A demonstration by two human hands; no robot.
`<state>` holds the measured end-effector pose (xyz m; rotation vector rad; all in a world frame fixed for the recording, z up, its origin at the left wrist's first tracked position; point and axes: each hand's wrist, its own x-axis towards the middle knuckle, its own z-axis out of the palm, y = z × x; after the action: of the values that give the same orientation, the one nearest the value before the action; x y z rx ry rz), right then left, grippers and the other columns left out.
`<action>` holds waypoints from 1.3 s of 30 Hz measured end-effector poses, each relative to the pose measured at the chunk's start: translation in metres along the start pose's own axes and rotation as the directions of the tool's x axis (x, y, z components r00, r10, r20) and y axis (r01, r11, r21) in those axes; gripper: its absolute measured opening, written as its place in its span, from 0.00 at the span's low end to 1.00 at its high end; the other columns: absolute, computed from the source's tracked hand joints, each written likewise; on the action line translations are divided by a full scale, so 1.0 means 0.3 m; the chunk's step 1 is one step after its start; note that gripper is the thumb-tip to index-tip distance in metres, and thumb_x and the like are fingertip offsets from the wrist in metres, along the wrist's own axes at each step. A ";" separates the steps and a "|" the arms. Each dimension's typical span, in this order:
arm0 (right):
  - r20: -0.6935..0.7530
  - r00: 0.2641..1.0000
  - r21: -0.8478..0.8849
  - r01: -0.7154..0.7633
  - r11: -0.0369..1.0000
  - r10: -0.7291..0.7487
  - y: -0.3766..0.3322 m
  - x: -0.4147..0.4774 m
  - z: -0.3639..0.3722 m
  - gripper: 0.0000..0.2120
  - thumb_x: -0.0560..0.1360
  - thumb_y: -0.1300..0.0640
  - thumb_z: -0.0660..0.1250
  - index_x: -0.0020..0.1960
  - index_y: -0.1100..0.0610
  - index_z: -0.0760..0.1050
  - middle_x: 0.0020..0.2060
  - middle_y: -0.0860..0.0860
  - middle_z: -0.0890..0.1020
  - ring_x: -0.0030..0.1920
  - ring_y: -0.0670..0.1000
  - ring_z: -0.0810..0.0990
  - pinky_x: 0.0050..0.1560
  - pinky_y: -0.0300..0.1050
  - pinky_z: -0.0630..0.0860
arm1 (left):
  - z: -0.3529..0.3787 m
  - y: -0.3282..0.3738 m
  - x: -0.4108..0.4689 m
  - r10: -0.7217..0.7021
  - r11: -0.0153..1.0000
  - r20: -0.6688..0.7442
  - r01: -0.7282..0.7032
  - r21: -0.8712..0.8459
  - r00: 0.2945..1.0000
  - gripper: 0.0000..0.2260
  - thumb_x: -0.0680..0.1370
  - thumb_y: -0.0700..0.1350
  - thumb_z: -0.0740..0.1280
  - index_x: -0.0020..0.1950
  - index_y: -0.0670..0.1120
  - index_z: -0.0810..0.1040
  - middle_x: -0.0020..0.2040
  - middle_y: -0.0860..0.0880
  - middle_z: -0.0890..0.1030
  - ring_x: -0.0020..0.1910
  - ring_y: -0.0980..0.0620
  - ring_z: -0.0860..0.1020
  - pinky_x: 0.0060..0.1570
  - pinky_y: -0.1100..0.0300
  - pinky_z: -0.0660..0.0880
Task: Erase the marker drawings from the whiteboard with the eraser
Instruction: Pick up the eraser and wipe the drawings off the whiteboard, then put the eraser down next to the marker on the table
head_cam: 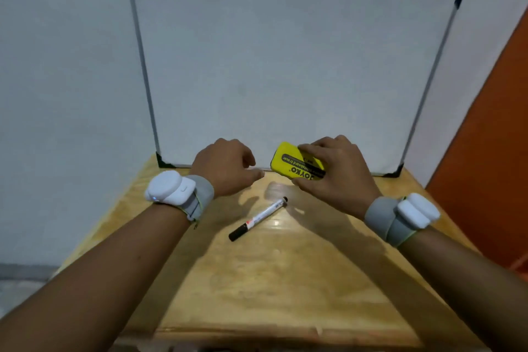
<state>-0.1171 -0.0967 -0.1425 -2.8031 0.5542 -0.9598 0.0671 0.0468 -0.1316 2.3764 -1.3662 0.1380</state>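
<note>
A whiteboard (285, 66) with a grey frame and black corners leans upright against the wall at the table's far edge; I see no marker drawing on its white surface. My right hand (340, 171) grips a yellow eraser (288, 163) with black lettering, held just above the table in front of the board's lower edge. My left hand (225, 168) hovers beside it to the left, fingers curled loosely and holding nothing, thumb tip near the board's bottom frame.
A black-capped white marker (258, 218) lies diagonally on the wooden table (271, 280) between my forearms. A pale wall stands behind the board. An orange surface (491, 137) rises at the right. Both wrists wear grey bands with white devices.
</note>
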 end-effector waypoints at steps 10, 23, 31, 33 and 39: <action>0.016 0.998 -0.007 -0.058 0.998 0.058 0.073 -0.201 -0.016 0.27 0.66 0.42 0.75 0.64 0.48 0.78 0.52 0.49 0.82 0.50 0.55 0.73 0.51 0.54 0.71 | 0.199 0.084 -0.091 -0.071 0.997 0.207 0.062 0.050 0.976 0.10 0.70 0.54 0.74 0.46 0.50 0.87 0.41 0.48 0.84 0.41 0.47 0.80 0.37 0.57 0.73; 0.002 1.000 0.051 -0.005 0.999 0.005 0.020 -0.062 0.002 0.26 0.65 0.43 0.77 0.62 0.47 0.79 0.51 0.50 0.83 0.48 0.57 0.74 0.51 0.56 0.73 | 0.021 -0.005 -0.011 -0.003 1.000 0.071 0.004 -0.024 0.997 0.07 0.71 0.48 0.77 0.48 0.52 0.87 0.43 0.49 0.84 0.46 0.49 0.80 0.46 0.56 0.77; -0.003 0.992 0.094 0.124 0.988 -0.124 -0.118 0.187 0.077 0.27 0.66 0.44 0.77 0.62 0.49 0.79 0.51 0.52 0.83 0.49 0.58 0.75 0.49 0.56 0.73 | -0.139 -0.277 0.053 0.008 0.983 -0.009 -0.006 0.185 1.000 0.06 0.73 0.49 0.74 0.50 0.54 0.87 0.48 0.50 0.85 0.50 0.48 0.78 0.43 0.58 0.69; 0.000 0.989 0.103 0.149 0.984 -0.150 -0.130 0.215 0.108 0.26 0.66 0.44 0.77 0.62 0.48 0.79 0.51 0.52 0.83 0.48 0.57 0.75 0.49 0.56 0.73 | -0.131 -0.337 0.061 0.033 0.973 0.009 -0.034 0.227 0.999 0.06 0.75 0.49 0.73 0.50 0.55 0.86 0.48 0.51 0.84 0.51 0.49 0.77 0.44 0.57 0.70; 0.039 0.985 0.138 0.164 0.977 -0.171 -0.150 0.277 0.257 0.27 0.64 0.45 0.79 0.62 0.47 0.79 0.50 0.49 0.82 0.47 0.54 0.74 0.48 0.54 0.73 | -0.059 -0.504 0.129 0.040 0.962 0.057 -0.053 0.269 0.998 0.08 0.75 0.50 0.71 0.52 0.56 0.86 0.50 0.50 0.82 0.49 0.48 0.78 0.43 0.58 0.69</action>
<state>0.0043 -0.0868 -0.1457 -2.7775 0.2398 -0.9140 0.2172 0.0897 -0.1479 2.5854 -1.5123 0.2975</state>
